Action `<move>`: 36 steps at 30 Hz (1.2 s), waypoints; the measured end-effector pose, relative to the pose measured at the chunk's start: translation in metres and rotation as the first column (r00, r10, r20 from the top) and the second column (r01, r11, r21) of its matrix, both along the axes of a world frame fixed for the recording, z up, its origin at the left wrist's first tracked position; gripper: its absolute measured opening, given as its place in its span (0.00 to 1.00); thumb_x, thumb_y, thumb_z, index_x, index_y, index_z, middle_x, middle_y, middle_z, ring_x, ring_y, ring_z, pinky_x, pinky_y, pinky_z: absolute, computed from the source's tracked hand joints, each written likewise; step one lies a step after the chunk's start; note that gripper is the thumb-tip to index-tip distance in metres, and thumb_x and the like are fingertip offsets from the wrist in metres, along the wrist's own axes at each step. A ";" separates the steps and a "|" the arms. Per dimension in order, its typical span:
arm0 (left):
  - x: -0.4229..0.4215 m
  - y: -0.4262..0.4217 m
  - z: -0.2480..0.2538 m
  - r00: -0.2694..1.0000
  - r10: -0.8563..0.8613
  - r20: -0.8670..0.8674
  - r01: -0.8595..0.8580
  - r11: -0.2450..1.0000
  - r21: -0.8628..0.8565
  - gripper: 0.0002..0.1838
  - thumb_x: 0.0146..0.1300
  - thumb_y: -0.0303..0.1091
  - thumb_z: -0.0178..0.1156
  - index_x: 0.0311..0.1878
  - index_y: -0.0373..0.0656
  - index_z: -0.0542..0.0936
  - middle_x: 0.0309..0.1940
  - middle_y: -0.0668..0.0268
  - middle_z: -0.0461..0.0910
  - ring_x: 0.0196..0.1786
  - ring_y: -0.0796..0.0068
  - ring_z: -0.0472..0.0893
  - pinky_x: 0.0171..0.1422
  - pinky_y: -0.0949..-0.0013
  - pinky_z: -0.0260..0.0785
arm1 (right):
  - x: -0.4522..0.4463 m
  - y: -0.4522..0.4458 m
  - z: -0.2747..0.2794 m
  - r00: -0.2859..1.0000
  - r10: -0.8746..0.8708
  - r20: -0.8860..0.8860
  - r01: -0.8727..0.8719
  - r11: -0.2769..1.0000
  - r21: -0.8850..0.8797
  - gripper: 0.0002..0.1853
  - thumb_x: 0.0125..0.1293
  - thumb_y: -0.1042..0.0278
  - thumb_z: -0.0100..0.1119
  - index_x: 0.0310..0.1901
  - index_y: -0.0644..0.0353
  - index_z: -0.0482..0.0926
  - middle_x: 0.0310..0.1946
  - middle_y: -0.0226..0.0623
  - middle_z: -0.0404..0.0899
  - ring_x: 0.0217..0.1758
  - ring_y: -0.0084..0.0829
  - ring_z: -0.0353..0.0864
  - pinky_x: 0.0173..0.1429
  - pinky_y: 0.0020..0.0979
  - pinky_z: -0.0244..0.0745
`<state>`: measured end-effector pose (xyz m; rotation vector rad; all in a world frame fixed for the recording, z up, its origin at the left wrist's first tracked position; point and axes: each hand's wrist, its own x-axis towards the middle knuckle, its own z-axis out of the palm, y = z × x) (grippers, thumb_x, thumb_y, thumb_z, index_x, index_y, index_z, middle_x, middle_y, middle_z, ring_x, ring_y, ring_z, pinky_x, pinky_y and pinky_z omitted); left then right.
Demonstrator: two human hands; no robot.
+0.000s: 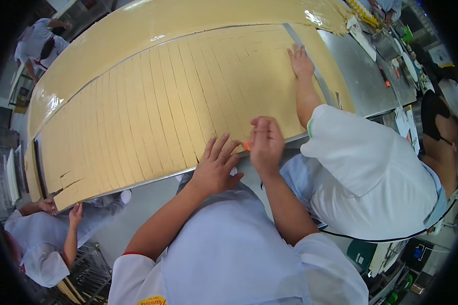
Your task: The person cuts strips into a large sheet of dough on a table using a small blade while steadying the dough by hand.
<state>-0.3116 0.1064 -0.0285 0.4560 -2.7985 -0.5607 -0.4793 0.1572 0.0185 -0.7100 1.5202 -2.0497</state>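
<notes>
A large pale-yellow sheet (163,91), which looks like dough or cake, covers the table and is scored into long narrow strips by many cuts. My left hand (216,165) lies at the sheet's near edge with its fingers spread, holding nothing. Just right of it, my right hand (265,145) is closed in a fist over the near edge. A small orange-handled tool (246,146) pokes out of this fist toward my left fingers. Its tip is too small to make out and the rest is hidden in the palm.
On my right a co-worker's hand (303,62) rests flat on the sheet beside a grey metal strip (315,71). Another person's hands (75,213) hold the sheet's near-left corner. A black-and-orange tool (384,76) lies on the steel table (351,61). Glossy yellow sheet (112,38) extends behind.
</notes>
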 end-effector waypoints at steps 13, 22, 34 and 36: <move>0.026 0.006 0.004 0.994 0.088 0.059 -0.089 0.996 0.018 0.35 0.67 0.62 0.73 0.61 0.41 0.79 0.81 0.53 0.68 0.89 0.41 0.56 0.90 0.23 0.37 | 0.016 -0.010 -0.011 0.982 0.175 0.069 -0.182 0.975 0.126 0.13 0.90 0.62 0.53 0.51 0.64 0.78 0.26 0.19 0.70 0.25 0.11 0.64 0.30 0.22 0.62; 0.014 -0.007 0.012 0.996 0.086 0.011 -0.086 0.996 0.020 0.39 0.67 0.65 0.71 0.62 0.38 0.77 0.83 0.52 0.65 0.89 0.38 0.55 0.90 0.23 0.37 | 0.004 -0.031 -0.002 0.995 0.100 0.029 -0.102 0.991 0.085 0.12 0.90 0.64 0.52 0.48 0.62 0.79 0.24 0.17 0.68 0.25 0.09 0.63 0.29 0.21 0.61; -0.009 -0.003 0.022 0.996 0.030 0.079 -0.035 0.998 0.058 0.42 0.64 0.68 0.72 0.64 0.38 0.79 0.84 0.51 0.63 0.91 0.40 0.51 0.91 0.25 0.38 | -0.013 -0.008 0.035 0.999 -0.035 -0.035 0.036 0.999 0.034 0.13 0.90 0.62 0.53 0.49 0.63 0.79 0.26 0.19 0.69 0.26 0.10 0.63 0.32 0.20 0.62; -0.017 -0.007 0.019 0.999 -0.020 0.032 0.019 0.999 0.041 0.43 0.63 0.68 0.71 0.65 0.37 0.79 0.85 0.50 0.62 0.91 0.41 0.51 0.92 0.27 0.38 | -0.023 -0.014 0.023 0.996 -0.055 -0.067 0.057 0.997 0.043 0.13 0.90 0.62 0.53 0.49 0.63 0.79 0.25 0.18 0.68 0.26 0.10 0.62 0.32 0.19 0.61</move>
